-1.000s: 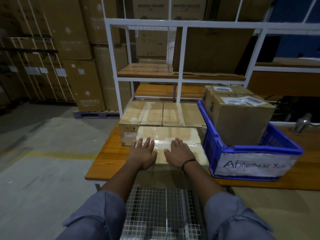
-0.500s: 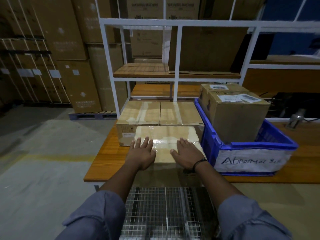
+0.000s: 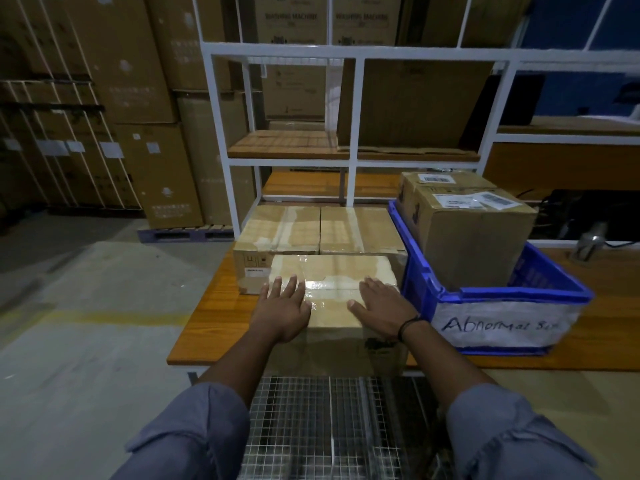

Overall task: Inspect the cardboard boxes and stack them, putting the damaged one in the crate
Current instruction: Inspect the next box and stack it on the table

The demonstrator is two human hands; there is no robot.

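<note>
While both hands lie flat on the lid of the near box point(image 3: 332, 275), nothing is actually gripped. The left hand point(image 3: 284, 306) is at the lid's left edge and the right hand point(image 3: 381, 306) near its right edge, fingers straight and slightly spread, palms only pressing on the glossy tape. The box stands under the hands at the near edge of the table point(image 3: 214, 317). Two more boxes point(image 3: 284, 230) sit just beyond the fingertips, touching its far side, and the blue crate point(image 3: 512, 292) is just right of the right hand with two labelled cartons point(image 3: 474, 237) already in it. The main risk, as I judge it, is slip: flat palms on slick tape give no hold, so trying to lift or turn the box this way could let it slide out. A pull toward the body could carry it over the table's edge onto the wire cart point(image 3: 329, 427) below the forearms. There is little room between the right hand and the crate wall, so a sideways shift might pinch fingers or nudge the crate. The light is dim, and a dent or tear on the hidden sides could be missed, which would send this box to the wrong place.
</note>
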